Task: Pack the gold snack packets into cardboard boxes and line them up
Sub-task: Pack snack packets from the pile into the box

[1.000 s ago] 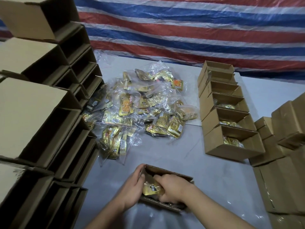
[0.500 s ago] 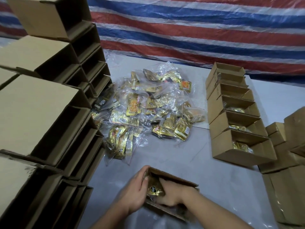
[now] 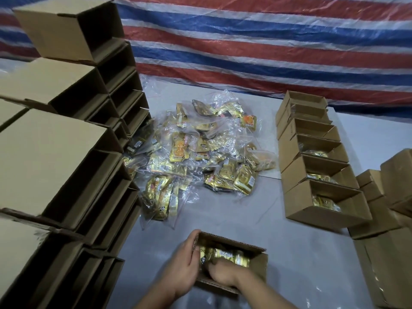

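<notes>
The left hand (image 3: 184, 266) has its grip clamped on the left wall of an open cardboard box (image 3: 259, 263) on the desk (image 3: 296, 262). The right hand (image 3: 223, 274), fingers curled inside the box, presses gold snack packets (image 3: 231, 256); whether its grip holds one, I cannot tell. Beyond both grips lies the loose packet pile (image 3: 200, 152); right of them, a row of filled boxes (image 3: 312, 175).

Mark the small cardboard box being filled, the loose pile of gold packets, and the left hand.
small cardboard box (image 3: 259, 265), head view, right wall.
loose pile of gold packets (image 3: 244, 180), head view, front packet.
left hand (image 3: 181, 267), head view, back of hand.
</notes>
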`<state>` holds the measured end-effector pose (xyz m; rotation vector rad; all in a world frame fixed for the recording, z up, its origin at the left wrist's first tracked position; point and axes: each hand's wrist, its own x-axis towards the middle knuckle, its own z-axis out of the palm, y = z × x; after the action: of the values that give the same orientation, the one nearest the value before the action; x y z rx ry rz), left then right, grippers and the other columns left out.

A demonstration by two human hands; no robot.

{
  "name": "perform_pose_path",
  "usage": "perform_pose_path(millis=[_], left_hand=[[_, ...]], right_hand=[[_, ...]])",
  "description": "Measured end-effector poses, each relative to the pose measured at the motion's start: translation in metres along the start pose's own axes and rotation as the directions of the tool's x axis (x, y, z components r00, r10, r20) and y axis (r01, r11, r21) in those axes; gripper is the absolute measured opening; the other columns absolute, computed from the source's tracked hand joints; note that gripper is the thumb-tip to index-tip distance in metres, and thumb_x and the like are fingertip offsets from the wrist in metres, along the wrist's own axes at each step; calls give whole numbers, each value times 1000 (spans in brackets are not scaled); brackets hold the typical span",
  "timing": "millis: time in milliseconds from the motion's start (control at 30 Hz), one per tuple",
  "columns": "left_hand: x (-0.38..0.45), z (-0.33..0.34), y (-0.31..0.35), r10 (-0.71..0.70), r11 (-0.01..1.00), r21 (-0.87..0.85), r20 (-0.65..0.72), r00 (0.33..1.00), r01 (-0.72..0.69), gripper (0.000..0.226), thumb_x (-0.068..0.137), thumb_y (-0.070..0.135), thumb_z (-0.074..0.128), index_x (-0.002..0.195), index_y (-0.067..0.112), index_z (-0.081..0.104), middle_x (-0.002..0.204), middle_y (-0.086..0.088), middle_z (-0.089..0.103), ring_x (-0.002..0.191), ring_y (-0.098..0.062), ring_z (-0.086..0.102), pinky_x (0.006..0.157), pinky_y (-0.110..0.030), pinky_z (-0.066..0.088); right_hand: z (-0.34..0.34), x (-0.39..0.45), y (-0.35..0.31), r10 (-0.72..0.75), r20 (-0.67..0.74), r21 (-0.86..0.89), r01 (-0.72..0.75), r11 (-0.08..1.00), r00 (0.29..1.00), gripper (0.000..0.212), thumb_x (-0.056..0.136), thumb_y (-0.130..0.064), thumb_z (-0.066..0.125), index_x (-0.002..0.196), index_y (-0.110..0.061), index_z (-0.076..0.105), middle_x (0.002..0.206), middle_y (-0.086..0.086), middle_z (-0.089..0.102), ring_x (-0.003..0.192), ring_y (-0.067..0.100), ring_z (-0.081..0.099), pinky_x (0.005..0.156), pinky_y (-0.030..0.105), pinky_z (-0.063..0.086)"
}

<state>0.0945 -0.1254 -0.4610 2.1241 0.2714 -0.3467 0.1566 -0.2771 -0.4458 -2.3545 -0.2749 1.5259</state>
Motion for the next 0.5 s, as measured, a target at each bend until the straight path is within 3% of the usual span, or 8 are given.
perform_pose_path(millis=[100, 133, 200, 267, 333, 367, 433, 500], left_hand=[[1, -6, 8, 18, 998, -53, 9, 1000, -18, 36, 91, 52, 26, 126, 60, 26, 125, 22, 52, 110, 12, 49, 93, -15, 39], [2, -9, 10, 20, 997, -77, 11, 1000, -20, 32, 93, 46, 30, 124, 55, 32, 118, 19, 58, 103, 12, 53, 89, -17, 44], [5, -11, 13, -8, 992, -126, 17, 1000, 10, 24, 97, 38, 37, 118, 49, 42, 98, 9, 67, 85, 4, 62, 80, -25, 52], [7, -12, 15, -46, 991, -128, 18, 999, 48, 19, 97, 37, 43, 114, 45, 44, 89, 6, 68, 76, -1, 63, 77, -29, 53], [9, -12, 19, -73, 991, -114, -1, 997, 73, 21, 94, 43, 49, 114, 44, 43, 97, 11, 67, 82, 0, 62, 84, -32, 53], [11, -12, 21, -78, 989, -126, -6, 997, 76, 27, 93, 47, 51, 119, 44, 43, 108, 14, 64, 93, 1, 60, 90, -32, 51], [17, -11, 24, -69, 985, -161, -4, 998, 68, 44, 93, 50, 51, 135, 42, 40, 126, 16, 51, 117, -2, 50, 105, -34, 43], [22, -9, 27, -56, 987, -148, -4, 998, 55, 40, 96, 49, 48, 134, 40, 44, 129, 16, 50, 121, -4, 48, 108, -36, 41]], right_hand=[[-9, -13, -2, -49, -38, 2, 49, 999, 998, 53, 101, -50, 29, 126, -18, 62, 136, 9, 58, 127, 24, 51, 102, 31, 39], [-12, -19, 1, -104, -85, 5, 105, 994, 991, 45, 100, -49, 34, 105, -21, 69, 114, 4, 67, 114, 21, 58, 92, 30, 43], [-18, -35, 6, -216, -289, 21, 232, 972, 933, 40, 96, -43, 45, 64, -23, 55, 67, -10, 57, 74, 8, 57, 72, 33, 46], [-25, -53, 14, -301, -591, -76, 320, 944, 748, 38, 92, -43, 46, 59, -25, 44, 58, -10, 47, 60, 4, 45, 63, 34, 43], [-37, -64, 26, -394, -791, -262, 321, 910, 469, 25, 90, -45, 43, 75, -31, 57, 75, -15, 53, 73, 3, 50, 69, 29, 45], [-44, -66, 30, -410, -799, -324, 260, 910, 439, 27, 91, -46, 44, 94, -28, 63, 92, -14, 58, 87, 6, 55, 79, 29, 47], [-51, -64, 38, -363, -712, -362, 129, 923, 601, 46, 96, -50, 42, 130, -21, 54, 121, -6, 56, 114, 15, 53, 98, 33, 43], [-48, -56, 43, -258, -639, -342, 32, 939, 725, 48, 100, -55, 33, 132, -24, 49, 122, -4, 57, 115, 19, 54, 96, 34, 45]])
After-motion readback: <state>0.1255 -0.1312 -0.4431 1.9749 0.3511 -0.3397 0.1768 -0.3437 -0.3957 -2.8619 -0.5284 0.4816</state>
